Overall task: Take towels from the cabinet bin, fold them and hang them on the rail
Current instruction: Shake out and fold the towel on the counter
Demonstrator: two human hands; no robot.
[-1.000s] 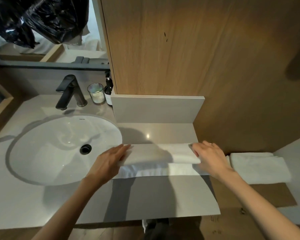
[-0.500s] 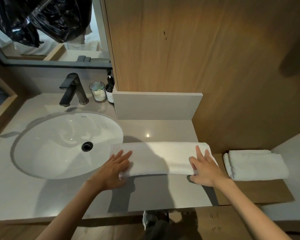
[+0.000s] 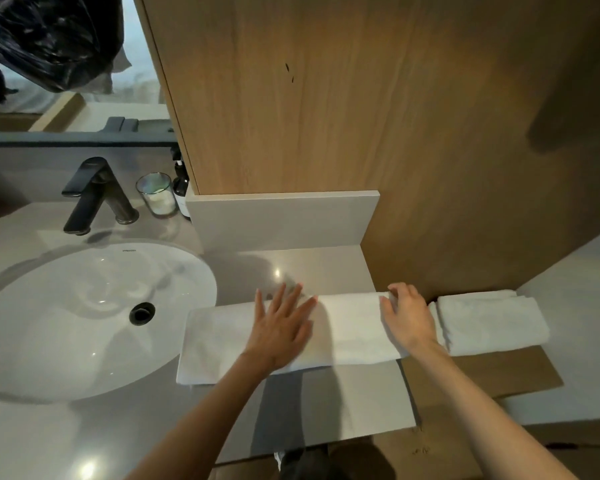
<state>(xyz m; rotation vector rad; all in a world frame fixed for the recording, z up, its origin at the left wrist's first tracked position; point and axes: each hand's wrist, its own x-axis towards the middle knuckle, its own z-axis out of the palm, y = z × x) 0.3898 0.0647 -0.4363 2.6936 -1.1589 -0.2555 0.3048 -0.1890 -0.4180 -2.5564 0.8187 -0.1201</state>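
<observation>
- My towel (image 3: 347, 327) lies as a long strip on the counter (image 3: 361, 403), just right of the sink (image 3: 66, 306), flat so the folds stay square.
- My left hand (image 3: 281, 330) is spread flat on its middle, pinning it (likely the fold line).
- My right hand (image 3: 409, 317) curls round the end farthest from the sink, ready, I judge, to bring it over.
- A folded towel (image 3: 492, 320) waits farther right of the sink.

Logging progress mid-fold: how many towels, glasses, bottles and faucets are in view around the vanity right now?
White towels: 2 (towel being folded, folded towel at right)
Glass: 1
Pump bottle: 1
Faucet: 1
Total: 5
</observation>
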